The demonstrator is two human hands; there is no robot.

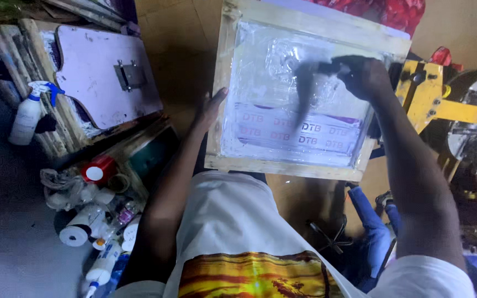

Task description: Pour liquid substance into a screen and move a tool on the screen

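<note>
While the right hand (pixel 366 76) was clenched around a dark cloth (pixel 306 88), that cloth hung down blurred over the shiny mesh of the wooden screen frame (pixel 224 99), roughly in the upper middle of it. So yeah, a firm grasp on the rag, knuckles up near the frame's top right corner. The left hand (pixel 210 107) was flat and loose, fingers spread out, just pressing against the frame's left rail, not wrapped around anything.

The frame itself sat tilted on the person's lap, its bottom rail touching the white t-shirt (pixel 233 215). Across the lower part of the mesh ran a purple-and-white stencil band (pixel 299 132) with rows of repeated lettering, right below the cloth.

Left of the frame leaned a pale pink pallet board (pixel 103 77) with a metal bracket on it, and further left of that stood a white spray bottle (pixel 28 113) with a blue trigger. Down left of the frame there was a messy pile: a red-lidded jar (pixel 99 168), a white tape roll (pixel 78 229) and some squeeze bottles, all crowded together on the grey floor (pixel 6 232). Right of the frame was a yellow metal press arm (pixel 443 105), close to the right forearm. Red fabric (pixel 382 12) peeked out past the frame's top edge.
</note>
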